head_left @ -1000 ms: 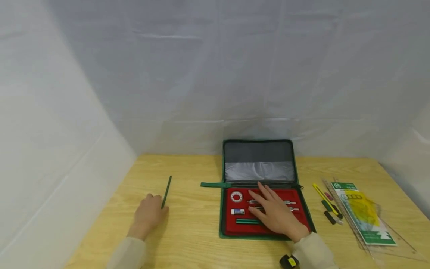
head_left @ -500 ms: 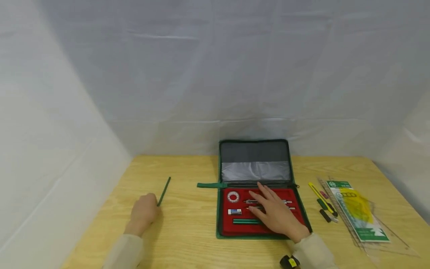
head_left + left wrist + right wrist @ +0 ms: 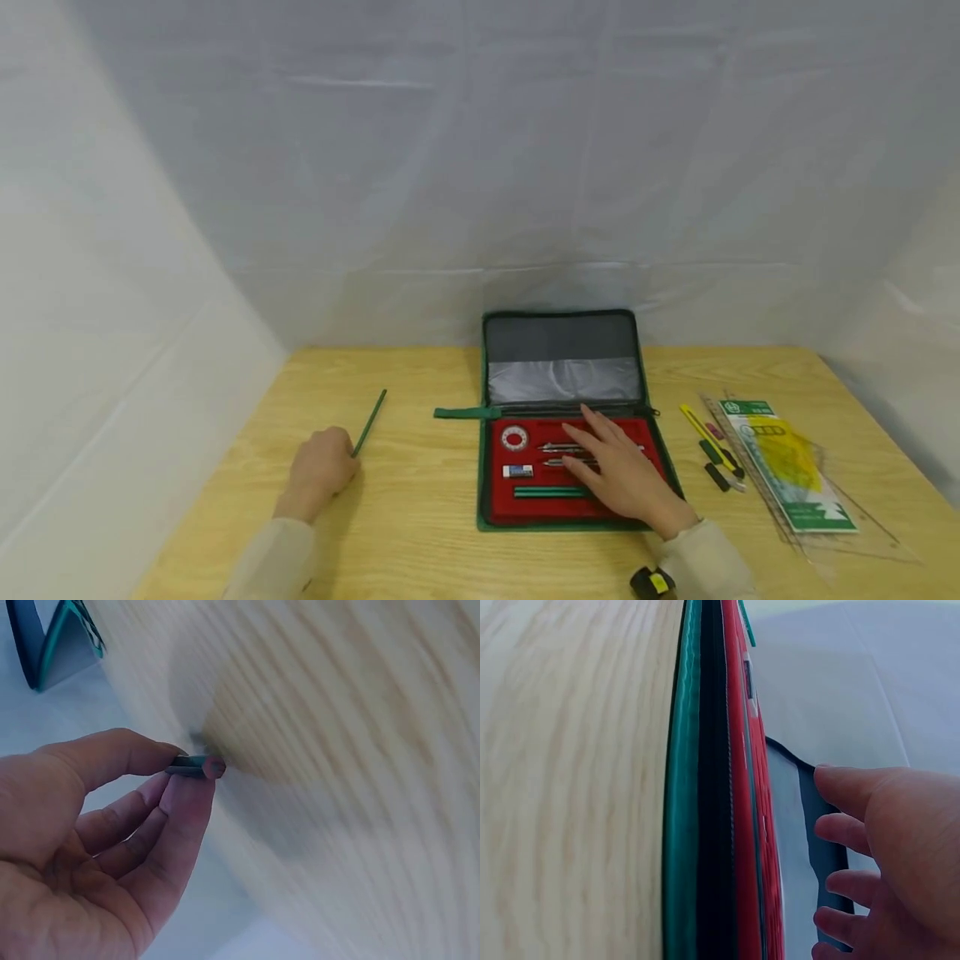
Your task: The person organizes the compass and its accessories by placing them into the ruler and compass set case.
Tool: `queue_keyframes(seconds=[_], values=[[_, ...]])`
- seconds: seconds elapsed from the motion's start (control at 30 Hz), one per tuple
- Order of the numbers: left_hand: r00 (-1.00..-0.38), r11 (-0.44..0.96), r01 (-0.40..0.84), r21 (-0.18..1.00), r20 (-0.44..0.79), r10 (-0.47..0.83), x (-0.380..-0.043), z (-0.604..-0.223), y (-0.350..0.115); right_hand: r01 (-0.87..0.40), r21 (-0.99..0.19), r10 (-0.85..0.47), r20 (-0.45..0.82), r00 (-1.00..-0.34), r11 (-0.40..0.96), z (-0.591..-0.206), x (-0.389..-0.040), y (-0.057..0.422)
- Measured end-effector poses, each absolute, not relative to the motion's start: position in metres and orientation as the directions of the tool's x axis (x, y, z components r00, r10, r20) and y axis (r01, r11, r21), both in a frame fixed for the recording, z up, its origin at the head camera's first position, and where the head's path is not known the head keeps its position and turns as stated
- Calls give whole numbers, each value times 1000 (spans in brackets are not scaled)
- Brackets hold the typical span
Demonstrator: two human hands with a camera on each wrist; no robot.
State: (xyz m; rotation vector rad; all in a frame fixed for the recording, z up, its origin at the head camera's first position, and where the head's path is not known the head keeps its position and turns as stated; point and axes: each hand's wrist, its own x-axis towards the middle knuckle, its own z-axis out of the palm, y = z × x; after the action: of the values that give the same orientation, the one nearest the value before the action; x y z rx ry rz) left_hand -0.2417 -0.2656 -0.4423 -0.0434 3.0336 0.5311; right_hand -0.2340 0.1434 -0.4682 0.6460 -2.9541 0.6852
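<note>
My left hand (image 3: 318,471) pinches a slim green pencil (image 3: 371,421) near its close end. In the left wrist view the pencil (image 3: 187,766) lies between thumb and fingertips, its reddish end facing the camera. An unzipped green drawing-set case (image 3: 483,500) stands with its lid up. Its red tray (image 3: 585,515) holds a white round dial (image 3: 514,437), an eraser (image 3: 517,472), metal compass-like tools (image 3: 558,448) and green pencils (image 3: 547,492). Over the tray my right hand (image 3: 626,475) is spread, holding nothing and hiding its right part. In the right wrist view its fingers (image 3: 847,883) look apart from the tray.
To the right lie a yellow cutter (image 3: 705,435), small dark pieces (image 3: 717,477), and clear rulers with a green-and-white packet (image 3: 813,508). A black-and-yellow object (image 3: 651,582) shows by my right sleeve. Pale sheeting (image 3: 420,183) walls the table's back and sides.
The whole head view has slid left. My right hand has shifted slightly right over the tray, uncovering more of the metal tools. The pencil leans further right, still in my left hand.
</note>
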Motion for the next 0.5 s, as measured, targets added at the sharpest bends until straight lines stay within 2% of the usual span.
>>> queue_keyframes(seconds=[0.5], values=[[-989,935,141,325,12,145,-251,-423,-193,-369,-405,-331,162,-930,837,-466,-228,167]])
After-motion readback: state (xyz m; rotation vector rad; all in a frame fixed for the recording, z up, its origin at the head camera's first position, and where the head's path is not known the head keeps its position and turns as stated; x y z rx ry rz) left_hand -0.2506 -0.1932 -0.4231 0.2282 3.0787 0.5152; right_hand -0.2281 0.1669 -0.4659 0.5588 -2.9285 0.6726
